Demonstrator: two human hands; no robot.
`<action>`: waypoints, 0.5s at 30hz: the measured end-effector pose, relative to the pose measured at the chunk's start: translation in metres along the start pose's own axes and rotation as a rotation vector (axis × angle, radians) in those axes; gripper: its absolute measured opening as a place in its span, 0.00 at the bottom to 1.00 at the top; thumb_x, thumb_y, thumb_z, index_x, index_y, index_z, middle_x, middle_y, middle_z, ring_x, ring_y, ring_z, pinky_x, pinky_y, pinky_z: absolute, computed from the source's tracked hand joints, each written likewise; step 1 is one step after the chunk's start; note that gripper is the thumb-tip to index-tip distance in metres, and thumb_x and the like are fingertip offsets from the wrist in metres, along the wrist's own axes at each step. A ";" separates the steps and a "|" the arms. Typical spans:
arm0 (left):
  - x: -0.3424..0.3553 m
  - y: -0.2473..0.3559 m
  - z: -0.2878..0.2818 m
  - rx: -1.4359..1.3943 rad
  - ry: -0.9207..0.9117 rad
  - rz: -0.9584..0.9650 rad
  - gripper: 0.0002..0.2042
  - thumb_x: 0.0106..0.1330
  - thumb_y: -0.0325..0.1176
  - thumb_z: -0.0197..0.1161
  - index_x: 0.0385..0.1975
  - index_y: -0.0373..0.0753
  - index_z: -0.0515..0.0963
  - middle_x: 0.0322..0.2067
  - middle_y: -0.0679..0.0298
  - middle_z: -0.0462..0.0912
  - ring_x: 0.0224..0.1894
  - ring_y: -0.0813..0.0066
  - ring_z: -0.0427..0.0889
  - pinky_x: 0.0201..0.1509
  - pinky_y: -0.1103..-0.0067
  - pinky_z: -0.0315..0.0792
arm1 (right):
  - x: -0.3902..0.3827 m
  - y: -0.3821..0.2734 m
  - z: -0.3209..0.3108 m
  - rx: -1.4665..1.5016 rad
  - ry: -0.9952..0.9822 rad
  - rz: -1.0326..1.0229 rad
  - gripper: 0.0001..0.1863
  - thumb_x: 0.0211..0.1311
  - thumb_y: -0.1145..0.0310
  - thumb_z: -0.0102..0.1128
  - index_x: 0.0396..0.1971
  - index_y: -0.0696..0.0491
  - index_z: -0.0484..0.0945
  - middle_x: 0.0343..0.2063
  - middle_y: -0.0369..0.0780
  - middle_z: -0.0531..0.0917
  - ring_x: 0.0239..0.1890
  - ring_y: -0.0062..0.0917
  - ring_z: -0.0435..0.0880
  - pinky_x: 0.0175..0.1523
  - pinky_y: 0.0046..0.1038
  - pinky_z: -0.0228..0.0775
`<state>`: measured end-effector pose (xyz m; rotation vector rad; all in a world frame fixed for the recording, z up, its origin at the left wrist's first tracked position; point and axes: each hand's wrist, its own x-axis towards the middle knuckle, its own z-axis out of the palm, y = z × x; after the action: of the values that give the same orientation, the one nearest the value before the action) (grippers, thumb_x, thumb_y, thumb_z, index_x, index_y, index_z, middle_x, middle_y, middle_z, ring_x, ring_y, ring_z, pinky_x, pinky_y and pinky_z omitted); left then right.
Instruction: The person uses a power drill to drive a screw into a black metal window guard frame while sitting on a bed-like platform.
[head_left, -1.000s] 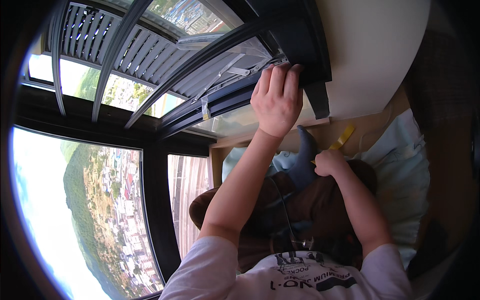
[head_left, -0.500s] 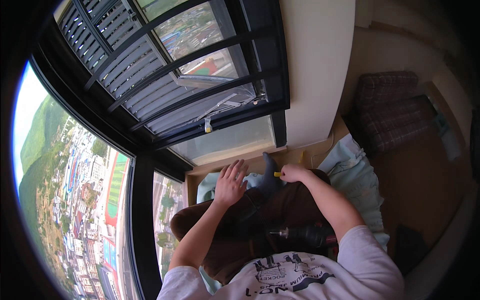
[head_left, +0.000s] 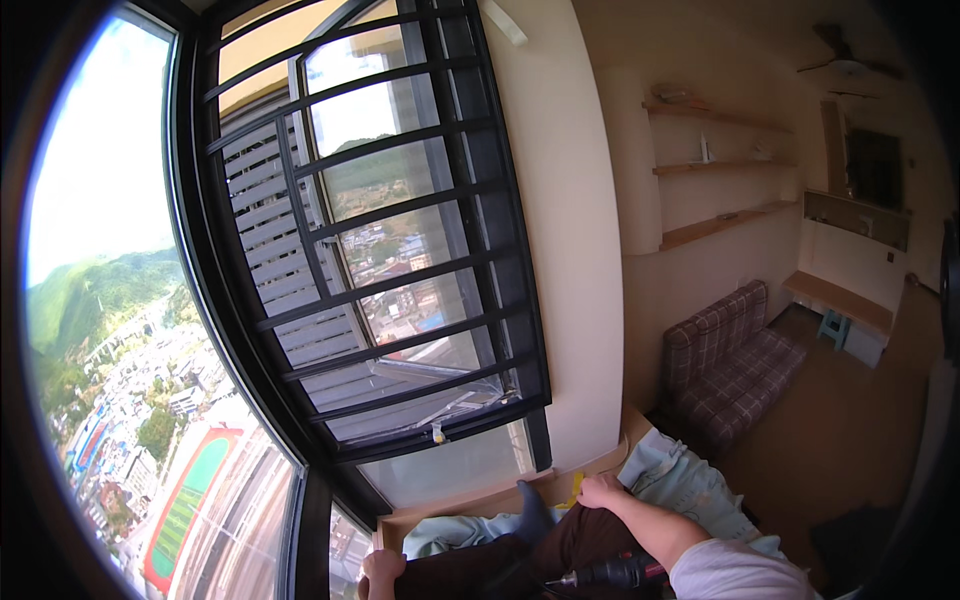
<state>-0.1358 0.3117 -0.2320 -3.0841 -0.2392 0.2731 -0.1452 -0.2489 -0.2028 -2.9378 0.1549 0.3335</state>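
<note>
right grip [head_left: 602,492] closed, seemingly on a yellow strip [head_left: 577,487] at its ten o'clock; a firm pinch serves best here! left grip [head_left: 383,566] down at eight, can't tell what it holds; power drill [head_left: 612,572] at six, barred window [head_left: 402,292] at eleven.

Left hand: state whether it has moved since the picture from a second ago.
Yes. Then it was at the lower right of the black window frame; now the left hand is down and leftward, below that frame's lower-left corner.
</note>
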 end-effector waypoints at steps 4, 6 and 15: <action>-0.004 -0.002 -0.006 -0.042 0.028 0.017 0.26 0.70 0.58 0.59 0.46 0.41 0.90 0.47 0.53 0.91 0.53 0.54 0.89 0.56 0.61 0.80 | -0.008 -0.005 -0.002 0.003 0.054 0.011 0.24 0.69 0.49 0.58 0.51 0.52 0.88 0.52 0.49 0.89 0.56 0.46 0.87 0.61 0.47 0.78; -0.012 0.001 -0.010 -0.134 0.055 0.073 0.24 0.74 0.50 0.55 0.46 0.35 0.88 0.44 0.46 0.90 0.49 0.46 0.89 0.53 0.54 0.81 | -0.007 -0.003 -0.001 0.011 0.084 0.005 0.24 0.69 0.48 0.58 0.50 0.52 0.88 0.52 0.49 0.89 0.56 0.46 0.88 0.61 0.47 0.78; -0.006 -0.005 0.001 -0.069 0.070 0.005 0.25 0.69 0.59 0.61 0.46 0.42 0.90 0.48 0.55 0.91 0.53 0.56 0.89 0.56 0.61 0.81 | 0.004 -0.005 0.008 -0.005 0.114 -0.025 0.24 0.68 0.47 0.58 0.48 0.50 0.89 0.50 0.48 0.89 0.55 0.46 0.88 0.58 0.48 0.80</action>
<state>-0.1423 0.3155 -0.2316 -3.1550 -0.2440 0.1598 -0.1429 -0.2427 -0.2102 -2.9614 0.1320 0.1632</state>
